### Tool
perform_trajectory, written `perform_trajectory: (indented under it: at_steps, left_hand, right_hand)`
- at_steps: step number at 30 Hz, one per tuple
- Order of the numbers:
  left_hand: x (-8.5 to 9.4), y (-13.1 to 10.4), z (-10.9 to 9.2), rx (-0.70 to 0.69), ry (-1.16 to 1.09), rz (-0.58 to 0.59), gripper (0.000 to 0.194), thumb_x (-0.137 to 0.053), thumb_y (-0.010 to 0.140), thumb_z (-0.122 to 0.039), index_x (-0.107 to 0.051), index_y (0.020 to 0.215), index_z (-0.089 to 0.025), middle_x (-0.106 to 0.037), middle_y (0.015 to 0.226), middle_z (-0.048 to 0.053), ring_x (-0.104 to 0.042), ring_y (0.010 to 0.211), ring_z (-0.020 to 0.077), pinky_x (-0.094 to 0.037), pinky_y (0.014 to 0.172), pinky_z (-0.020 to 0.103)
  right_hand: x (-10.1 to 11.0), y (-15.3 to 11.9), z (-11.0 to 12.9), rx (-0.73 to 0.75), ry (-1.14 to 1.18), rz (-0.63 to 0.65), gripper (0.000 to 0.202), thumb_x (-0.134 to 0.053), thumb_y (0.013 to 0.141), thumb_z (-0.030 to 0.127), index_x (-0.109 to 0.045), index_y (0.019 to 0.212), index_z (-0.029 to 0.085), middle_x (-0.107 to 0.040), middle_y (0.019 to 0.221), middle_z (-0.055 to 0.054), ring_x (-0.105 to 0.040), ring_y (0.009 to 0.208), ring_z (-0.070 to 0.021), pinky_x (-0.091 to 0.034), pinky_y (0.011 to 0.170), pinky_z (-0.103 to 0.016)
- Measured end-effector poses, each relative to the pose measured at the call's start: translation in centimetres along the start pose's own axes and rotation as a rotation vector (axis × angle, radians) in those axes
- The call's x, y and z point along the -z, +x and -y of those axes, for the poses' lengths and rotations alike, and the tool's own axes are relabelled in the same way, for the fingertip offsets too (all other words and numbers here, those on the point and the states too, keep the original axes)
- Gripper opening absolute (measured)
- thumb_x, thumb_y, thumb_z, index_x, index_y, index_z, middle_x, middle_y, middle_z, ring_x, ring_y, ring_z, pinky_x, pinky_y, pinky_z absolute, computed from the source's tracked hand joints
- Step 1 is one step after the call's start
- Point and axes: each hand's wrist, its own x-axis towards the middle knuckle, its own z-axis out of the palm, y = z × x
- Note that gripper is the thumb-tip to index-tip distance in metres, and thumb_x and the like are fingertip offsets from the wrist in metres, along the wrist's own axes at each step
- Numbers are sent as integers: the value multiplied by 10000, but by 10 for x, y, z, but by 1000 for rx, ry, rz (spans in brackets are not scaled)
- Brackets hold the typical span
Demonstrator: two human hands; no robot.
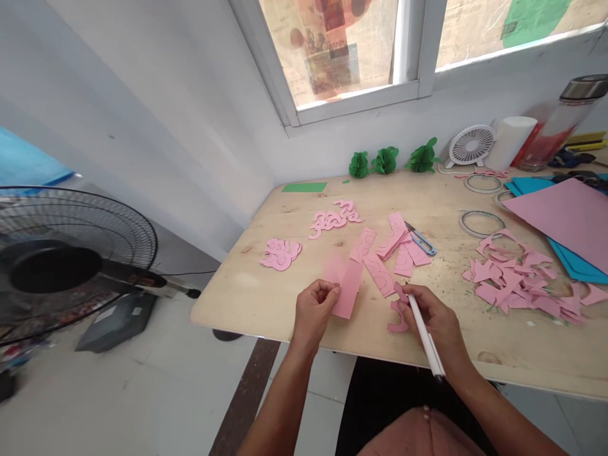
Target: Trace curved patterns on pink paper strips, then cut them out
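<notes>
Near the table's front edge, my left hand (315,310) pinches a blank pink paper strip (349,291), part of which is blurred. My right hand (434,323) holds a white pen (425,332), its dark end toward me, and a small curved pink cutout (397,320) at the fingertips. Pink strips with drawn curved outlines (379,273) lie just beyond my hands. Beside them rest small blue-handled scissors (420,240). Two groups of curly pink cutouts, one at the left (280,253) and one farther back (332,218), lie on the wooden table (237,285).
Pink scraps (517,282) are heaped at the right, near wire rings (482,223) and pink and blue sheets (570,221). Green paper shapes (385,160), a small white fan (472,145) and a bottle (560,126) stand behind. A large black fan (57,272) is at the left.
</notes>
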Motion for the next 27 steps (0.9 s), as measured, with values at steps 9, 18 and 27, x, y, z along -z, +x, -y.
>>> perform_trajectory:
  at_steps: [9, 18, 27]
  left_hand:
    - [-37, -24, 3, 54, -148, 25, 212, -693, 688, -338, -575, 698, -162, -682, 739, 26, -628, 670, 132, -467, 620, 210]
    - [-52, -43, -1, 100, -220, 104, 247, -696, 717, -377, -564, 719, -168, -661, 692, 4, -601, 600, 114, -463, 583, 207]
    - [-55, -52, -5, 129, -296, 155, 203, -692, 737, -309, -543, 781, -177, -662, 684, -18, -612, 632, 100, -478, 677, 210]
  right_hand:
    - [-11, 1, 17, -62, 242, 33, 347, -680, 732, 439, -595, 952, 184, -579, 629, 28, -561, 548, -120, -485, 525, -215]
    - [-16, -2, 17, -32, 232, -1, 295, -637, 778, 390, -596, 996, 195, -637, 682, -2, -628, 640, -162, -504, 559, -241]
    - [-12, -6, 20, 70, -19, -45, 218, -562, 834, 372, -641, 965, 217, -694, 794, -23, -610, 602, -143, -490, 539, -236]
